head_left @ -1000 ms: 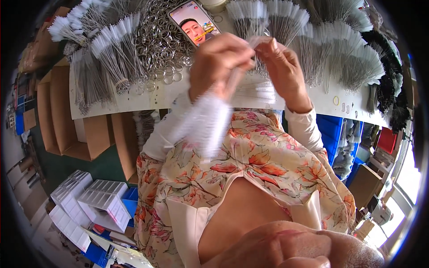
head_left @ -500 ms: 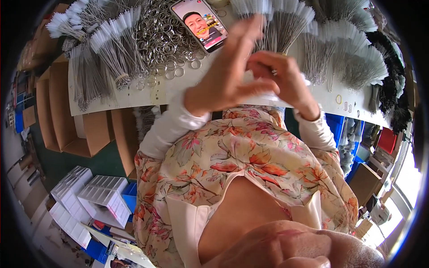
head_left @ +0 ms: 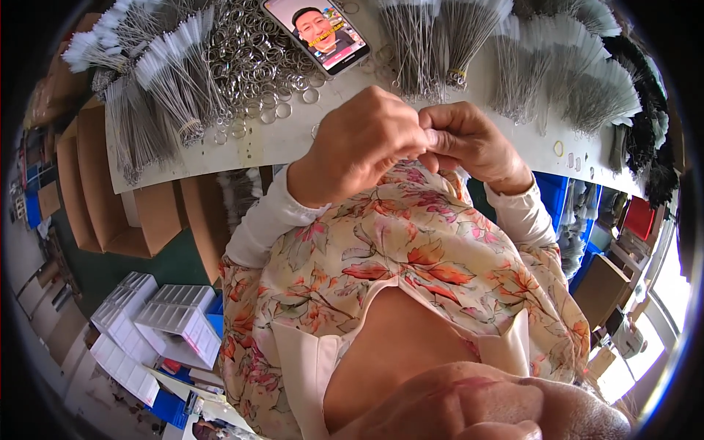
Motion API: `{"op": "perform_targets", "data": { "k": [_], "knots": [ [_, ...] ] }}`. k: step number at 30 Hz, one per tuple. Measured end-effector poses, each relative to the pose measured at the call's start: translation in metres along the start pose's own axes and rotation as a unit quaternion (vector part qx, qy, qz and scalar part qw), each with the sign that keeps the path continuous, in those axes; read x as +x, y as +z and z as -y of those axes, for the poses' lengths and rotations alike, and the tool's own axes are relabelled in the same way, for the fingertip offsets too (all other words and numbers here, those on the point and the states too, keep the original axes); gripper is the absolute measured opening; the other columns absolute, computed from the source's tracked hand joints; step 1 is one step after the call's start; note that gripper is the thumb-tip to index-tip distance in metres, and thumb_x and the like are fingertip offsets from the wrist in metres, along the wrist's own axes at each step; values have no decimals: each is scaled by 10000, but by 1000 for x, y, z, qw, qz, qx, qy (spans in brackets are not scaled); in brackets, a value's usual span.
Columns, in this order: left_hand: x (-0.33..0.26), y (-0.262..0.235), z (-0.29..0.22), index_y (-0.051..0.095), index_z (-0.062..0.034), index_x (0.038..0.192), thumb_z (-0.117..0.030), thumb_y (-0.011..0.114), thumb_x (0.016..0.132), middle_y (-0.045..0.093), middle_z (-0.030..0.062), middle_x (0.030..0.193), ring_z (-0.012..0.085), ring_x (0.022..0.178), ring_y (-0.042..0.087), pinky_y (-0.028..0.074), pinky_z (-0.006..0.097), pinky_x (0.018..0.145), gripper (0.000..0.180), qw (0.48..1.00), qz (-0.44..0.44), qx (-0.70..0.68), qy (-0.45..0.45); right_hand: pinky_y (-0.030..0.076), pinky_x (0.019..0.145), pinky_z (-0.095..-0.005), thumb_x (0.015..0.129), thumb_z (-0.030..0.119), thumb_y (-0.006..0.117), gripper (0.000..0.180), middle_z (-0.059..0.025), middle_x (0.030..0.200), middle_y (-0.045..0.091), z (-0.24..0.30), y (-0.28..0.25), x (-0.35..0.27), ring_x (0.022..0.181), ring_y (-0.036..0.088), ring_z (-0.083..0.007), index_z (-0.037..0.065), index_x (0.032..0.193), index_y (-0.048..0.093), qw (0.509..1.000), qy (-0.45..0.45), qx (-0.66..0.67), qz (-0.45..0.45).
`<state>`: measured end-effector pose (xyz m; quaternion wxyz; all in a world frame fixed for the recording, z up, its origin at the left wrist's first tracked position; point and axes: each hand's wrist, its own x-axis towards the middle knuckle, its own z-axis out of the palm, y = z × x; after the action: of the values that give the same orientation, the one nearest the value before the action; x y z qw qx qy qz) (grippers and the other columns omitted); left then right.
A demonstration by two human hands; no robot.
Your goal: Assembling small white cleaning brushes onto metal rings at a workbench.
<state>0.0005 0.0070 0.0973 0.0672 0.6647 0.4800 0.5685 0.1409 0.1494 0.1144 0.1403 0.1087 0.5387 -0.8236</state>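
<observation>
My left hand (head_left: 367, 143) and my right hand (head_left: 473, 139) meet at the fingertips above the table's front edge. Both are closed, thumbs and fingers pinched together. Whatever is between them is too small or hidden to make out. Beyond my left hand lies a heap of metal split rings (head_left: 253, 62), with several loose ones at its near side. Past my right hand stand bundles of thin wire-handled brushes (head_left: 418, 55) with white bristles, one tied with a band (head_left: 456, 76).
A phone (head_left: 330, 48) with a lit screen lies beside the rings. More brush bundles (head_left: 172, 88) sit at left and a grey-white pile (head_left: 587, 95) at right, next to black brushes (head_left: 645, 139). Cardboard boxes (head_left: 158, 216) and white plastic trays (head_left: 180, 315) are at lower left.
My left hand has come back toward me, its stretched fingers now curled in. The two hands, crossed over each other before, now meet at the fingertips.
</observation>
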Motion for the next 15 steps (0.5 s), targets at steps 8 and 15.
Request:
{"op": "perform_targets", "data": {
  "k": [8, 15],
  "knots": [
    [-47, -35, 6, 607, -19, 1046, -142, 644, 829, 656, 100, 970, 189, 889, 629, 495, 289, 767, 252, 959, -47, 185, -212, 480, 605, -286, 826, 107, 605, 99, -83, 783, 652, -21, -38, -54, 673, 634, -211, 19, 860, 637, 778, -1, -581, -240],
    [-105, -18, -1, 619, -37, 809, -158, 662, 808, 604, 51, 705, 133, 571, 570, 450, 265, 517, 128, 838, -29, 280, -467, 455, 532, -290, 814, 70, 605, 67, -103, 682, 598, -66, -42, -54, 563, 590, -194, 21, 842, 641, 802, -39, -482, -349]
  ]
}}
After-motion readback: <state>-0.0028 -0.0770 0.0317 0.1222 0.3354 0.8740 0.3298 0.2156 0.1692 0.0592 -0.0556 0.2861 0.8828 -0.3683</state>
